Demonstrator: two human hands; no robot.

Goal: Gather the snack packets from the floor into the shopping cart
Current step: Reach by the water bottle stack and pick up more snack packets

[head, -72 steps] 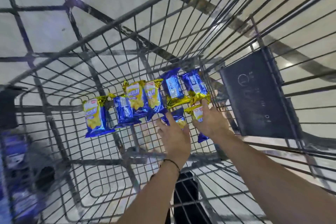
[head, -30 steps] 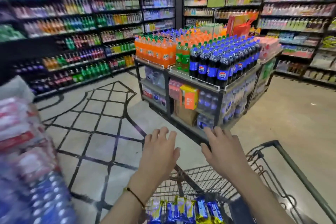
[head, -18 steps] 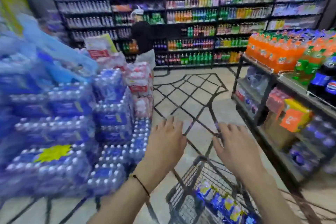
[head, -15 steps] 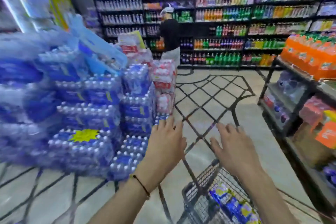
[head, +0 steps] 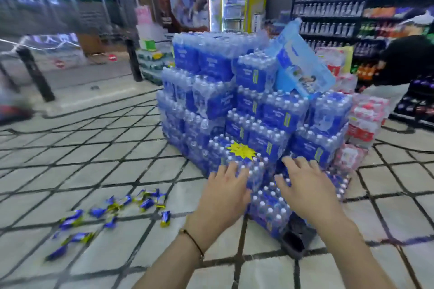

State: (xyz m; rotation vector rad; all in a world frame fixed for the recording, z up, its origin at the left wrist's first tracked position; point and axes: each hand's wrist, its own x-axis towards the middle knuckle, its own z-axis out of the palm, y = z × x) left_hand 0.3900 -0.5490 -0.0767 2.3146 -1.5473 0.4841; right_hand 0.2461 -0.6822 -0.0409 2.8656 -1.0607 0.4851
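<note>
Several blue-and-yellow snack packets (head: 110,212) lie scattered on the tiled floor at the lower left. My left hand (head: 226,190) and my right hand (head: 305,185) are both held out in front of me, fingers spread and straight, holding nothing. They hover in front of a stack of bottled-water packs, to the right of the packets. The shopping cart is out of view, apart perhaps from a dark part (head: 297,239) low between my arms.
A tall stack of blue bottled-water packs (head: 253,112) stands straight ahead, with red-and-white packs (head: 362,119) to its right. A person in black (head: 406,65) stands by the drink shelves at right. Black posts (head: 35,73) stand at far left.
My view has swung left: the cart with its packets has dropped out of sight and the packets on the floor have come into view. Both hands stay open and empty.
</note>
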